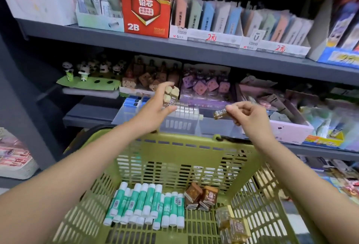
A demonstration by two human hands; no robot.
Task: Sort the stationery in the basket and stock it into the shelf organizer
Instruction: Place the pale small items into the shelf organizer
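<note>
We hold both hands up over the far rim of the green basket (171,146), at the front edge of the middle shelf, because that is where the clear organizer (186,121) sits. Our left hand (155,106) has its fingers curled round a small bundle of brown-wrapped erasers (171,94), kept together, we judge, as a ready supply. Our right hand (246,113) pinches a single brown eraser (221,114) between thumb and fingertips, just above the organizer's right side. A fine pinch like this lets one piece slot in beside the row of pale blocks (186,108) already lined up in the organizer.

Down in the basket, the green-and-white glue sticks (147,203) lie side by side against the left part of the floor, more brown erasers (202,197) sit heaped near the middle, and some clear amber packets (233,224) rest toward the near right corner. We judge these kinds are still waiting their turn, so the sorting looks well short of finished.
</note>
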